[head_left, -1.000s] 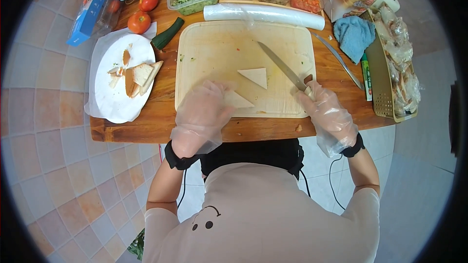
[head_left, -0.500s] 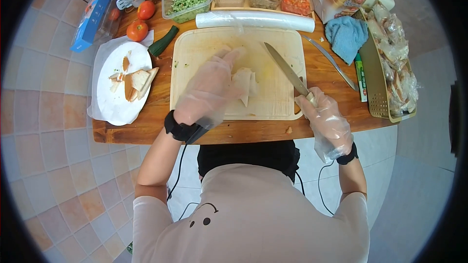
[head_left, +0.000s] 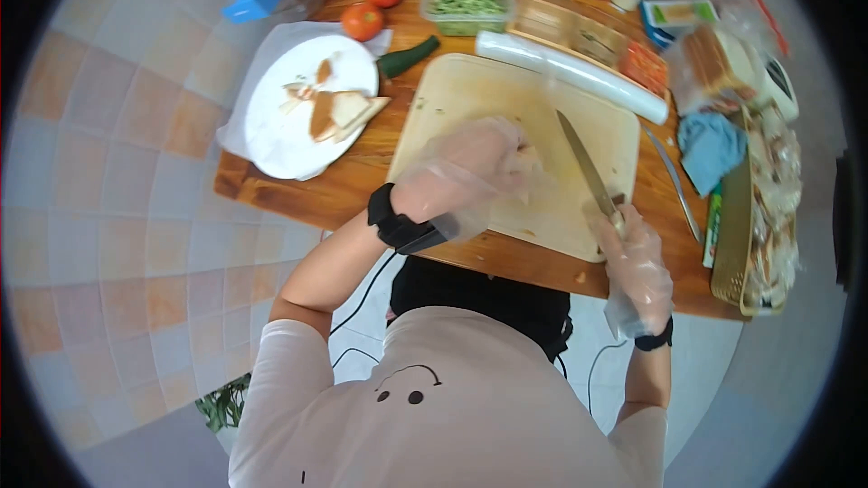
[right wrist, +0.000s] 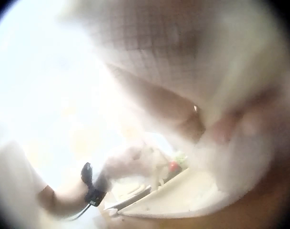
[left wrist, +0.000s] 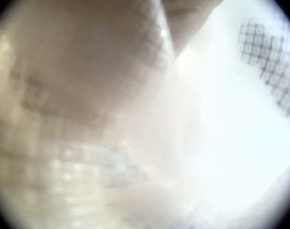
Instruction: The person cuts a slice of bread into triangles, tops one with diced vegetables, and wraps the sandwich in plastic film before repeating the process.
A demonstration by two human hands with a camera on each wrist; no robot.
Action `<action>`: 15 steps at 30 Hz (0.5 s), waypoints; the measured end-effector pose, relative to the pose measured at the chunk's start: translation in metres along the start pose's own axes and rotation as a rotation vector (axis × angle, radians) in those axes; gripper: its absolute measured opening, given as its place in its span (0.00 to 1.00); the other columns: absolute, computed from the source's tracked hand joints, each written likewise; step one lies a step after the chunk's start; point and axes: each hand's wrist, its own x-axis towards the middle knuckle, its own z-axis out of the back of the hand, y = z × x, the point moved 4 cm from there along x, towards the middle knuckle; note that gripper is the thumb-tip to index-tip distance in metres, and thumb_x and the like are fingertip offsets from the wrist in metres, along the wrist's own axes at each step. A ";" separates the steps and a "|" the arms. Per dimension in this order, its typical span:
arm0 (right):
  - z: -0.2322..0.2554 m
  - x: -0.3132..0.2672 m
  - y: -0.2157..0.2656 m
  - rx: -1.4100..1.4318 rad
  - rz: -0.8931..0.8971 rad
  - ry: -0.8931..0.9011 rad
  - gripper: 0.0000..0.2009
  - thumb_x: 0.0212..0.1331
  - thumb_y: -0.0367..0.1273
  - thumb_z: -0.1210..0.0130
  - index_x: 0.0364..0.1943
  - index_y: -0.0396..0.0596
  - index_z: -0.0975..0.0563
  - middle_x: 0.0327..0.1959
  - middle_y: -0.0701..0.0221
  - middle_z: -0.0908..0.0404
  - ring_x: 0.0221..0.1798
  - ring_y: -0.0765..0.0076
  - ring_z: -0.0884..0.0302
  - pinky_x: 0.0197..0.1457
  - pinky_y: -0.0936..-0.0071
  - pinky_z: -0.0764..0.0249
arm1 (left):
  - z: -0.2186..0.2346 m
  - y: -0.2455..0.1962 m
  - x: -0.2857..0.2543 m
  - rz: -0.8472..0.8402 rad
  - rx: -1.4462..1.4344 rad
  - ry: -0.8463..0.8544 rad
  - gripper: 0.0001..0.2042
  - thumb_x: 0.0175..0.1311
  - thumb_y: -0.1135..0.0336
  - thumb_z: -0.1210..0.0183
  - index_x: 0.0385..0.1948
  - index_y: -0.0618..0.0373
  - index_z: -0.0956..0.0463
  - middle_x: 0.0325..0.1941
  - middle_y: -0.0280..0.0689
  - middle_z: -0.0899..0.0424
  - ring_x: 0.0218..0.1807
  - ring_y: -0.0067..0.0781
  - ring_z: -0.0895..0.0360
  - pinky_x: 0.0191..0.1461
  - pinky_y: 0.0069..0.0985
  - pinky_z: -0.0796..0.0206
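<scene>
My right hand (head_left: 640, 262), in a clear plastic glove, grips a kitchen knife (head_left: 585, 160) by its handle. The blade points away over the right side of the pale cutting board (head_left: 457, 81). Over the middle of that board is my gloved left hand (head_left: 470, 167), its fingers pinching the white bread triangles (head_left: 527, 179), partly hidden by hand and glove. In the right wrist view the left hand (right wrist: 130, 162) shows with the bread (right wrist: 159, 174) hanging below its fingers. Blurred glove plastic fills most of the left wrist view.
A white plate (head_left: 271, 117) with bread crusts stands left of the board. Behind lie a cucumber piece (head_left: 409, 56), tomatoes (head_left: 363, 22), a tub of chopped cucumber (head_left: 467, 2) and a roll of plastic film (head_left: 574, 77). Rightward are a second knife (head_left: 674, 183), a blue cloth (head_left: 712, 149) and a basket (head_left: 734, 258).
My left hand moved onto the board's middle, gathered the bread triangles and now holds them bunched. The right hand keeps the knife at the board's right side. The head view has turned.
</scene>
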 end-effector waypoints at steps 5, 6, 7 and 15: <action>-0.012 0.015 0.022 -0.036 0.156 0.051 0.12 0.70 0.36 0.41 0.48 0.40 0.22 0.36 0.49 0.18 0.43 0.38 0.20 0.45 0.54 0.25 | 0.084 0.045 -0.049 0.363 -0.203 -0.220 0.22 0.64 0.61 0.34 0.58 0.62 0.21 0.48 0.51 0.12 0.50 0.45 0.14 0.56 0.34 0.25; -0.014 0.017 0.026 -0.067 0.173 0.045 0.12 0.69 0.35 0.41 0.48 0.41 0.22 0.36 0.49 0.18 0.43 0.39 0.20 0.46 0.54 0.25 | 0.097 0.061 -0.062 0.306 -0.268 -0.362 0.22 0.67 0.63 0.35 0.61 0.62 0.23 0.46 0.45 0.11 0.47 0.34 0.14 0.55 0.29 0.25; -0.016 0.019 0.030 -0.100 0.188 0.038 0.12 0.69 0.35 0.41 0.48 0.41 0.22 0.36 0.50 0.18 0.43 0.39 0.20 0.46 0.54 0.25 | 0.104 0.085 -0.076 0.387 -0.355 -0.442 0.22 0.70 0.63 0.37 0.62 0.64 0.24 0.45 0.39 0.11 0.45 0.27 0.16 0.54 0.27 0.26; -0.035 0.020 0.041 -0.394 0.407 -0.177 0.12 0.63 0.33 0.38 0.46 0.41 0.22 0.33 0.55 0.20 0.42 0.42 0.22 0.46 0.52 0.25 | 0.128 0.182 -0.111 0.553 -0.266 -0.507 0.24 0.73 0.57 0.39 0.63 0.65 0.24 0.50 0.42 0.12 0.49 0.28 0.17 0.57 0.26 0.28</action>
